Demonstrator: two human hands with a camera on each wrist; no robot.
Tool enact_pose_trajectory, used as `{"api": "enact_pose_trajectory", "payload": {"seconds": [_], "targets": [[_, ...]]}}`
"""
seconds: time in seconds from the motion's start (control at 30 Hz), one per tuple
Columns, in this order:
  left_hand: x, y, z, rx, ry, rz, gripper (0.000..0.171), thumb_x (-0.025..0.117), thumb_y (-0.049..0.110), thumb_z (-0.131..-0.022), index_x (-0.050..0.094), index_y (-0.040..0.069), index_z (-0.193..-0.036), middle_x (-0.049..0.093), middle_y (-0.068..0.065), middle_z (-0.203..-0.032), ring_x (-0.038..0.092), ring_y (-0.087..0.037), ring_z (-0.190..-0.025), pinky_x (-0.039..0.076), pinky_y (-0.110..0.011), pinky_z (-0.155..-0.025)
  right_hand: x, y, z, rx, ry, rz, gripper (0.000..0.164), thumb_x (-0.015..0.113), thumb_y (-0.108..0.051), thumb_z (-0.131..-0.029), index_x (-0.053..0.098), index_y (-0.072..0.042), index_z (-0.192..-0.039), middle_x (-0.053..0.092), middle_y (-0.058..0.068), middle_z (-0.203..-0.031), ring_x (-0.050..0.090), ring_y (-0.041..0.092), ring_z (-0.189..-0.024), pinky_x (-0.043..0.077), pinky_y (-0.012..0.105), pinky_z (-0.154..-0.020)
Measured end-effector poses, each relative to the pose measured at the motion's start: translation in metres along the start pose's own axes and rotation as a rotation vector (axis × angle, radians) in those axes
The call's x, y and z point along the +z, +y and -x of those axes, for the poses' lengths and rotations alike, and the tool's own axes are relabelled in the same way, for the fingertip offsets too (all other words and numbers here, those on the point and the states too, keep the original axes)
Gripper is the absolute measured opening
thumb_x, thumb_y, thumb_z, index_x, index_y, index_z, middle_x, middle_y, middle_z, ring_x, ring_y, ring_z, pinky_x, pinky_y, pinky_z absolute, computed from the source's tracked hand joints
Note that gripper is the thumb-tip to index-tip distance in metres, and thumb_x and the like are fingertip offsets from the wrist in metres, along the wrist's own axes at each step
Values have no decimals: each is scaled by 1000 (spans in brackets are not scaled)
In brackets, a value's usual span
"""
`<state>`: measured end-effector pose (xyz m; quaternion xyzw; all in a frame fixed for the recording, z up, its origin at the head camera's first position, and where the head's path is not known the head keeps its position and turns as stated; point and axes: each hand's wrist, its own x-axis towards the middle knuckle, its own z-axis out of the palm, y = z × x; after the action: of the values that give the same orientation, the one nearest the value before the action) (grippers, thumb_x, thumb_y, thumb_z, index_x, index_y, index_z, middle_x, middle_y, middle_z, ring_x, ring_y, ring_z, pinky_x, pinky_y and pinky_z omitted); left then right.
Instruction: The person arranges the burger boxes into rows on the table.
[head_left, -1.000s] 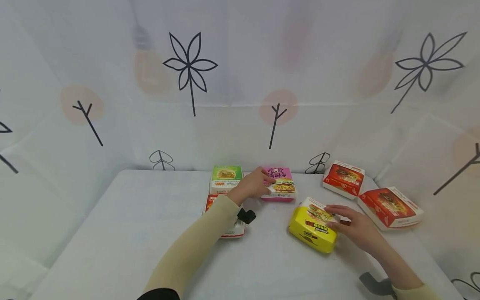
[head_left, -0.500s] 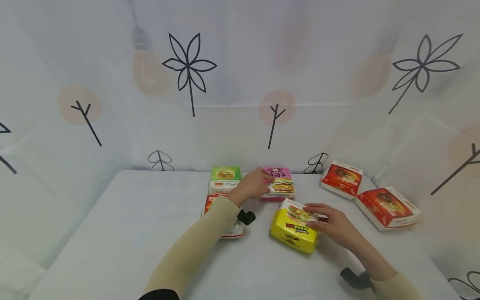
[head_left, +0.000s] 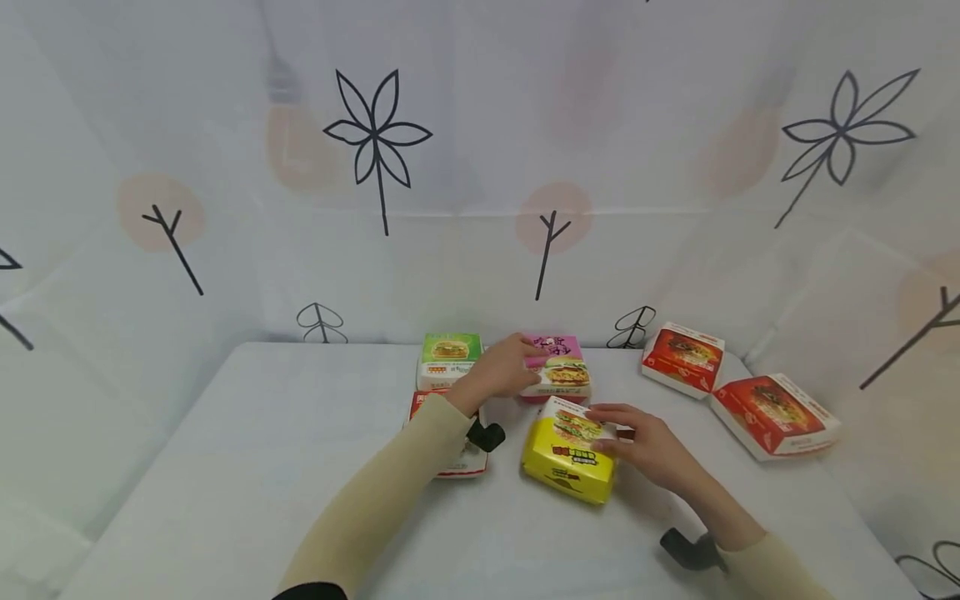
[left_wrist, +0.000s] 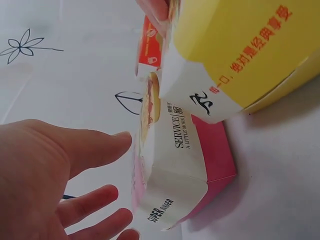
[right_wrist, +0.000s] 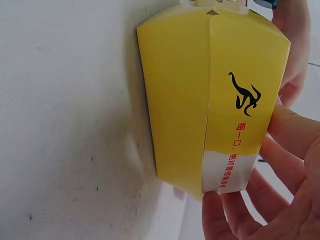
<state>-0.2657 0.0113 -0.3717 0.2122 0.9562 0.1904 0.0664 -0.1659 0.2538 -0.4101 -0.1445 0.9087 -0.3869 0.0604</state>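
In the head view, a yellow burger box (head_left: 572, 450) sits at the middle right of the table. My right hand (head_left: 637, 440) grips it at its right side. The right wrist view has the thumb (right_wrist: 295, 131) along the printed top edge and the fingers (right_wrist: 235, 212) bent at the box's end. Farther back lies a pink-and-white burger box (head_left: 558, 371). Over its left side reaches my left hand (head_left: 501, 371). Thumb and fingers are spread loosely beside the pink box in the left wrist view.
Left of the pink box stands a green-and-white burger box (head_left: 452, 360). In front of that, a red-and-white box (head_left: 472, 458) is partly hidden by my left sleeve. Two red burger boxes (head_left: 684, 358) lie at the right. A patterned cloth (head_left: 465, 267) hangs behind the white table (head_left: 300, 450).
My right hand has moved the yellow burger box to the left, closer to the pink one. The left hand has stayed nearly still at the pink box.
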Motion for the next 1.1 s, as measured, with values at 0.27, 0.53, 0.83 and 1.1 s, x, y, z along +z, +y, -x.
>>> {"api": "enact_pose_trajectory", "payload": {"seconds": [0.27,0.53,0.83,1.1], "targets": [[-4,-8,26,50,-26,160,48,70,34,-94,59,29,-140,49,-1,-146,46,-22,-132,41,-43,-108,3,-1,-5,3,-25,-19,46,73,-29,-91,64,-11,-132,51,19,-145,47,43,-130,48,52,-99],[-3,-5,53,191,-58,199,40,71,31,-93,66,26,-132,58,1,-136,53,-20,-123,47,-38,-101,3,-4,-4,18,-19,-35,46,74,-28,-91,64,-11,-133,50,17,-145,47,42,-130,47,51,-100],[11,0,69,297,-157,42,40,78,35,-86,70,31,-125,55,7,-138,51,-15,-126,44,-37,-104,4,-3,-6,23,-18,-17,46,74,-29,-91,64,-13,-133,50,16,-146,47,41,-131,48,51,-100],[12,4,72,298,-155,11,41,81,34,-83,70,31,-123,54,7,-139,49,-16,-128,42,-38,-106,3,0,-5,14,-11,-21,45,73,-30,-92,64,-14,-132,51,16,-145,49,40,-129,48,51,-99]]}}
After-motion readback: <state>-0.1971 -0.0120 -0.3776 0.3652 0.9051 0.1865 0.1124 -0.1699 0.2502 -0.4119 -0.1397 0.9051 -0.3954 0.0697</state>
